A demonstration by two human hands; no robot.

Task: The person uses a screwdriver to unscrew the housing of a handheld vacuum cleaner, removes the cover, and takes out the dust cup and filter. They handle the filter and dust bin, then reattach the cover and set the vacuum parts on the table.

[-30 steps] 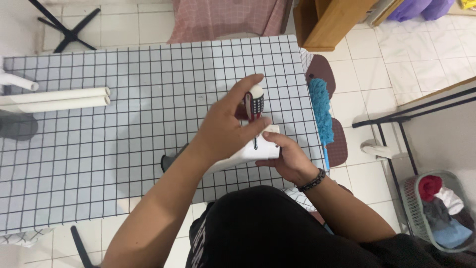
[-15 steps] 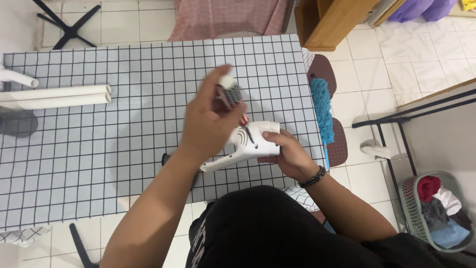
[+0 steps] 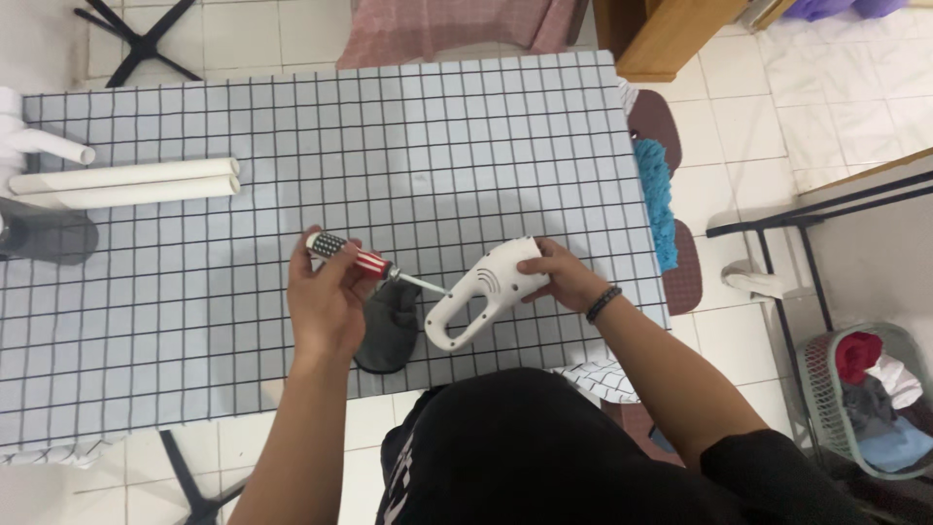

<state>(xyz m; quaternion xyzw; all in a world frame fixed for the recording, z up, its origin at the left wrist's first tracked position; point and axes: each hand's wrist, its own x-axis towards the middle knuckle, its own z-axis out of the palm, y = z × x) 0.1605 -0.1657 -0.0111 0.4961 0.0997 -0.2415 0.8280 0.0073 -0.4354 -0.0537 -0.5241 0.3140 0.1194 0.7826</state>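
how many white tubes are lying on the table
2, maybe 3. Two long white tubes lie side by side at the table's left end. A shorter white piece pokes in at the far left edge, cut off by the frame, so more may be hidden.

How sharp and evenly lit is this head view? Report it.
Head view: soft, even light, no glare; faint shadow under the left hand and screwdriver; the white housing in the right hand stays crisp; no motion blur; table grid lines bow slightly near edges.
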